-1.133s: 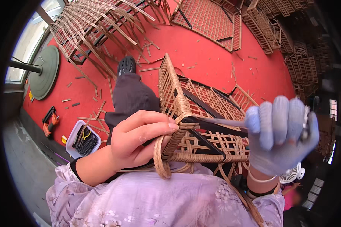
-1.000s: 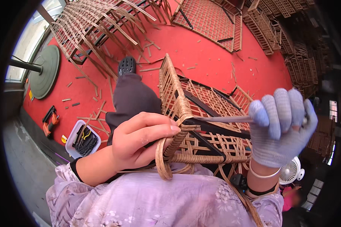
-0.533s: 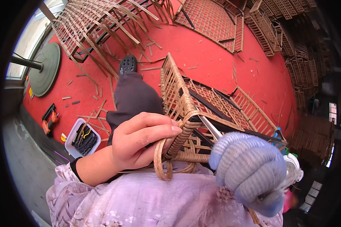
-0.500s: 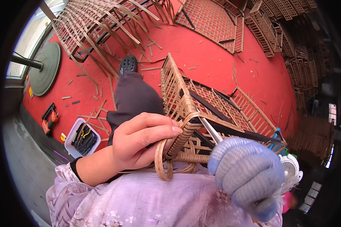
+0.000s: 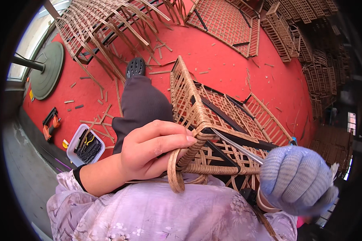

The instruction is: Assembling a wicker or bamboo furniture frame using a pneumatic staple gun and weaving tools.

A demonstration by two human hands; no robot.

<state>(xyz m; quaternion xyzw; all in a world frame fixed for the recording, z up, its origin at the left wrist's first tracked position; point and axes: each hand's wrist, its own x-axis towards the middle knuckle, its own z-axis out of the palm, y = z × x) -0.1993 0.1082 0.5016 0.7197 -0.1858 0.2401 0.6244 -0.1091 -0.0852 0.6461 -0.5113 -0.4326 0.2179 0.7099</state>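
Observation:
My bare left hand [image 5: 153, 150] is closed around the wrapped corner of a brown woven wicker frame [image 5: 189, 94], its thumb and fingers pressing the binding. A loose loop of flat wicker strand [image 5: 173, 176] hangs below those fingers. On the other side, my right hand [image 5: 295, 178], in a blue-grey knit glove, is closed around an awl [image 5: 243, 152]. Only the awl's slim metal shaft shows; its handle is hidden in the fist. The shaft slants up and left, its tip at the frame's corner by a black metal bar. Whether the tip enters the weave I cannot tell.
A plastic tub [image 5: 86, 144] of dark strips stands at the left, near an orange-and-black nail gun [image 5: 51, 123]. Cut strand scraps lie on the red floor [image 5: 225, 60]. A partly woven piece [image 5: 104, 24] stands ahead; woven frames [image 5: 279, 34] are stacked at the right.
My right hand has moved right, away from the frame's corner, and more of the awl's shaft shows. My left hand keeps its hold on the frame, almost unmoved.

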